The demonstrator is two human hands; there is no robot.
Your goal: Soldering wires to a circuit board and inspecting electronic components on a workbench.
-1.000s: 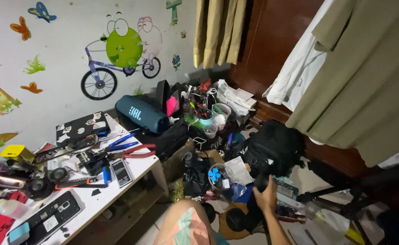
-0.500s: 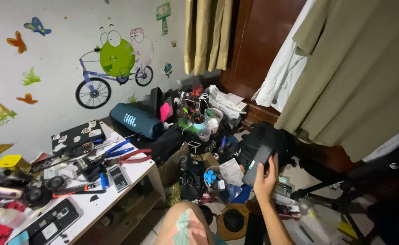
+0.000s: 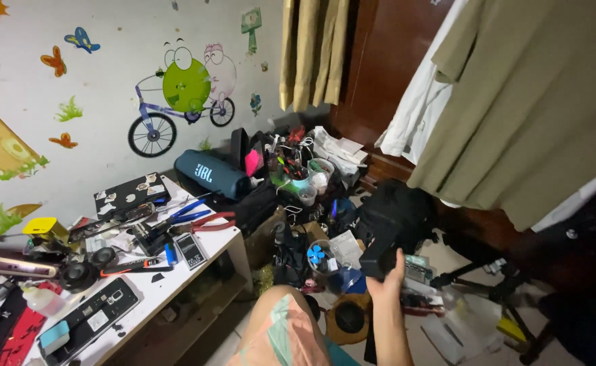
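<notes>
One hand, the right, has risen since earlier, clasping a small black box; a black bag sits just beyond.

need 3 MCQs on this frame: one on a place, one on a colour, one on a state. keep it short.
1. Where does the teal cylindrical speaker lie?
A. against the wall at the far end of the white table
B. on the floor under the tripod
C. hung among the clothes

2. What colour are the handles of the pliers on the table?
A. yellow
B. red
C. green

3. What is the right hand doing?
A. resting flat on the table
B. hanging empty
C. gripping a small black object, raised above the cluttered floor

Key:
1 A: the speaker sits by the wall with the bicycle sticker.
2 B: the two curved handles are plainly red.
3 C: the fingers wrap the black object in front of the black bag; the left hand is out of view.
</notes>
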